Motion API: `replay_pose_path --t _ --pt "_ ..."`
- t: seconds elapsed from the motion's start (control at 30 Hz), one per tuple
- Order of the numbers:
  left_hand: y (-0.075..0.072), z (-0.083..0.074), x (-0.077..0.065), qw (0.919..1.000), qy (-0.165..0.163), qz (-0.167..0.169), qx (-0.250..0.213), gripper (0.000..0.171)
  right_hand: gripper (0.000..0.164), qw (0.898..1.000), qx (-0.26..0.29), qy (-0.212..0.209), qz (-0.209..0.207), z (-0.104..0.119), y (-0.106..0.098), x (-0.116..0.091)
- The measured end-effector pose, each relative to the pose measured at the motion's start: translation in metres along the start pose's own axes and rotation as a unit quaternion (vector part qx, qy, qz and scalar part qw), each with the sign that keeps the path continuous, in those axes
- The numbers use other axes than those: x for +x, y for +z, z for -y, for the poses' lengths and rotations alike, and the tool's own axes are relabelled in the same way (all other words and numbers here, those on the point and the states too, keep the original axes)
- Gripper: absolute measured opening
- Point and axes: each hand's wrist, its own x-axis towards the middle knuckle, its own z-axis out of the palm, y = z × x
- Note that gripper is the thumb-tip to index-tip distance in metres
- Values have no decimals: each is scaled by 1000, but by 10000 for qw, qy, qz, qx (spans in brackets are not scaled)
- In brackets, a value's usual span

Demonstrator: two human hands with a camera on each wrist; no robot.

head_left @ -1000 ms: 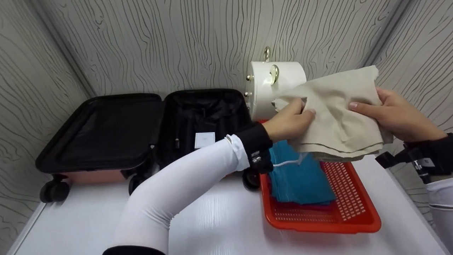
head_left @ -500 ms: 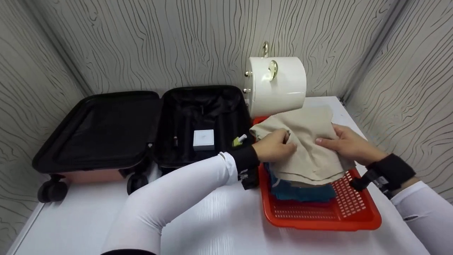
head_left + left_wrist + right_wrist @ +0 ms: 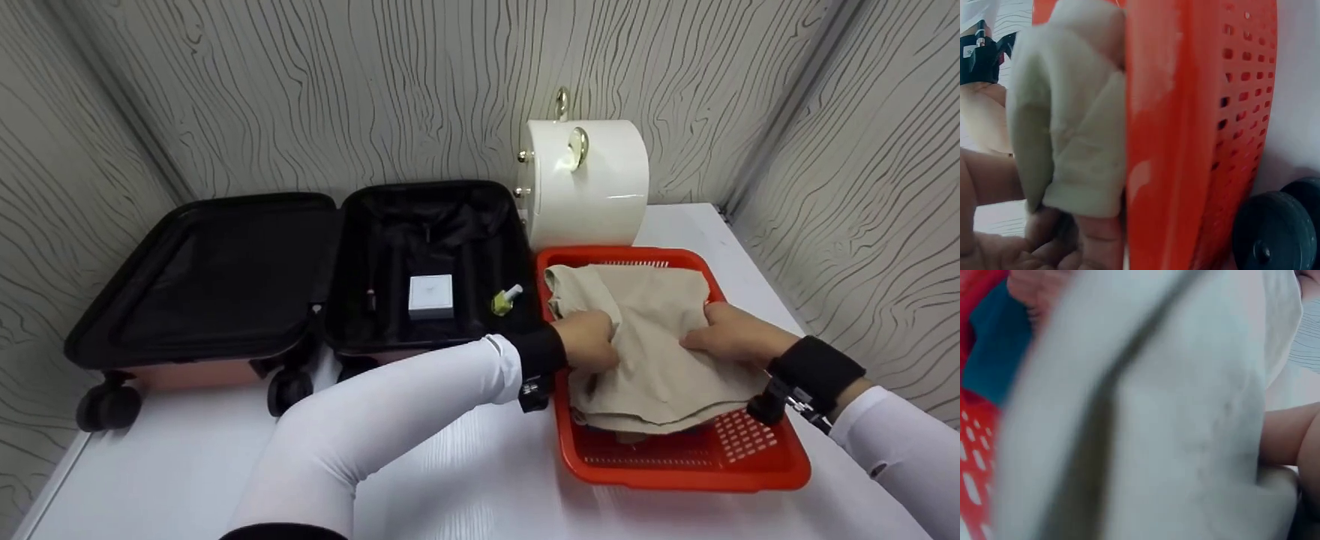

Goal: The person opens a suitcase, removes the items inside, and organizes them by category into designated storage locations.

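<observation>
A folded beige garment [image 3: 652, 352] lies over the red plastic basket [image 3: 675, 480], covering most of its inside. My left hand [image 3: 589, 341] grips the garment's left side, with the fingers curled into the cloth just inside the basket rim. On the right side, my right hand [image 3: 735, 334] pinches the cloth, thumb on top and the other fingers hidden underneath. The left wrist view shows a fold of beige cloth close beside the red rim. Teal cloth [image 3: 996, 343] shows beneath the garment in the right wrist view.
An open suitcase [image 3: 202, 277] with black lining stands to the left. Inside are a small white box [image 3: 431, 292] and a yellow-green bottle [image 3: 501, 303] with a white cap. Behind the basket, a white cylindrical case [image 3: 592, 187] with gold-coloured fittings stands near the wall.
Both hands have brought the beige garment down and slightly left, from above the basket into it. It now covers the teal cloth in the head view. Both hands keep their hold.
</observation>
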Motion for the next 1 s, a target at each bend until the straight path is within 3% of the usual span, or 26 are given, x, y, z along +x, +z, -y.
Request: replay_pose_path --t 0.13,0.37,0.5,0.57,0.63,0.73,0.87,1.0 --pt "6 -2 1 9992 -50 -97 377 28 28 9971 -696 -290 -141 0 11 -1" --pt "6 -14 -6 9896 -16 -249 1413 28 20 9799 -1805 -810 -256 6 21 5" --pt "-11 -22 -23 9847 21 -561 1649 24 24 9801 -1837 -625 -411 17 6 1" --pt "-25 -28 -36 9799 65 -801 1828 27 27 9777 -1856 -623 -764 26 -3 -3" --pt "-37 -36 -49 9736 102 -961 2068 41 32 9708 -1964 -749 -1157 34 -8 -7" --pt "-47 -44 -59 9702 97 -621 2341 65 44 9577 -2219 -1170 -1406 45 -4 -10" --pt "-49 -48 -60 9721 -5 307 2325 64 63 9652 -2204 -1300 -545 51 10 -11" --pt "-42 -47 -53 9718 -67 622 2273 53 50 9739 -1976 -1027 441 47 25 -11"
